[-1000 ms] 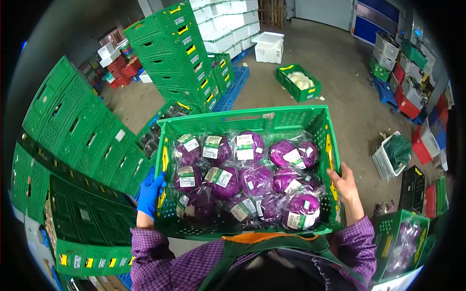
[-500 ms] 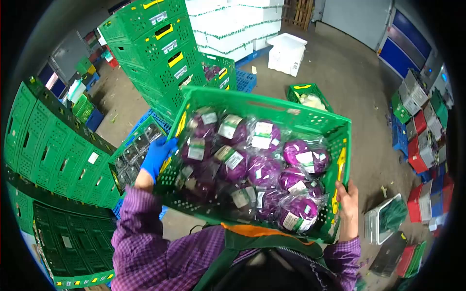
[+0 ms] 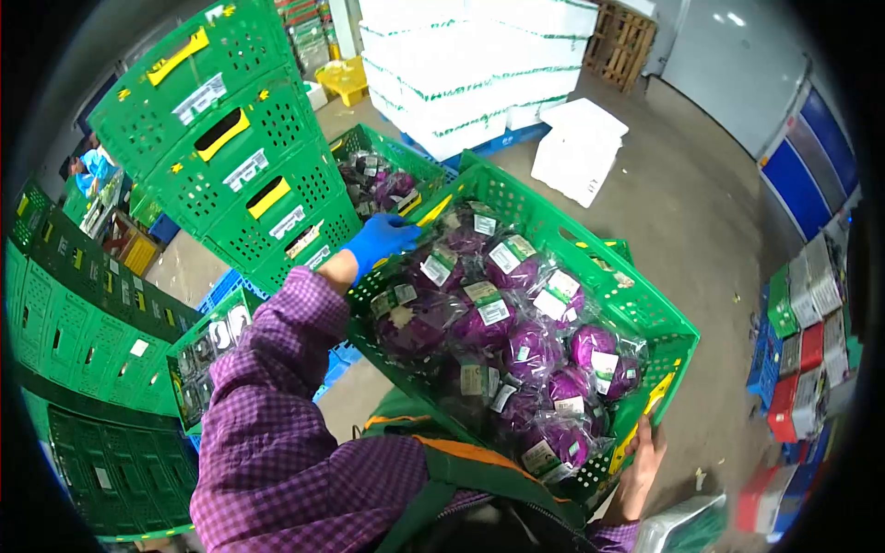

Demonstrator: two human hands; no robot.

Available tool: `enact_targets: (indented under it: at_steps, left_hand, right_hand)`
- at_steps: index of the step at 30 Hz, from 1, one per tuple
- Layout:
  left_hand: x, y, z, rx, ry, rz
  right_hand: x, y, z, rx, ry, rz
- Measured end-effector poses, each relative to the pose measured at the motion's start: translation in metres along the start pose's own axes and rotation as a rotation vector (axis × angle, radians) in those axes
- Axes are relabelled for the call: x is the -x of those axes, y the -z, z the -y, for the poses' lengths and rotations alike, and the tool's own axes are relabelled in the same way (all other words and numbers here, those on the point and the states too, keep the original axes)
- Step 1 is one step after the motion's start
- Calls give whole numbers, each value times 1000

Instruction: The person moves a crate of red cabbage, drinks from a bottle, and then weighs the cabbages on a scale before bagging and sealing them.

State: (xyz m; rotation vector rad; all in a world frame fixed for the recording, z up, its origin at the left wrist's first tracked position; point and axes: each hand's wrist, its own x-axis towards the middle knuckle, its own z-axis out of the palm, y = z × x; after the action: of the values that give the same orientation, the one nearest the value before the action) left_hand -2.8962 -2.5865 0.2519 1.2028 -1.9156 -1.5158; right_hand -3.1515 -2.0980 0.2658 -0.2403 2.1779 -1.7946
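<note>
A green crate point(image 3: 636, 295) full of purple cabbages point(image 3: 535, 350) in clear wrap with white labels hangs tilted in front of my body. My left hand point(image 3: 383, 247), in a blue glove, is closed on its upper left end by the yellow handle. Bare, my right hand point(image 3: 643, 453) grips the lower right end near the other yellow handle. Just beyond my left hand, another green crate point(image 3: 346, 143) holds more wrapped purple cabbages, beside a tall stack of green crates point(image 3: 221, 147).
White boxes point(image 3: 479, 74) are stacked on a blue pallet at the back, with a white container point(image 3: 579, 152) on the floor near them. Green crates point(image 3: 101, 313) line the left side. Mixed red, white and green crates point(image 3: 802, 323) stand at the right.
The view has swung, and the stacked crates look nearer. The held crate has turned, its left end toward the crate of cabbages behind. Both hands keep their hold.
</note>
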Motion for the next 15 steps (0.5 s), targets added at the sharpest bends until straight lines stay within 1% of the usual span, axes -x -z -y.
enact_targets:
  at_steps: [1,2,3,4,5,6,7,8,11,12,14,15]
  left_hand:
    - [-44,-1,-9,12,13,-14]
    - [-83,0,-17,-11,44,0]
    - [-122,5,-25,-34,75,14]
    - [-173,10,-14,-25,87,6]
    - [-231,12,10,24,89,13]
    - [-274,19,13,74,89,18]
    - [-321,31,16,-51,108,24]
    - [-368,43,21,-42,119,19]
    - [-508,103,22,-126,82,24]
    - [-560,129,23,-109,97,14]
    - [-654,182,34,-169,154,26]
    - [-705,204,58,-66,146,5]
  right_hand:
    - [-37,-29,15,37,-13,-26]
    - [-74,-52,25,51,-10,-9]
    - [-109,-73,32,46,-60,6]
    - [-141,-99,42,39,-115,15]
    - [-172,-131,51,48,-101,5]
    - [-203,-165,58,60,-103,17]
    - [-232,-201,64,82,-93,10]
    - [-259,-240,69,105,-84,3]
    - [-335,-379,94,137,-76,-2]
    - [-354,-429,96,71,-116,-62]
    - [-392,-524,122,58,-120,-8]
    - [-409,-572,142,51,-140,34]
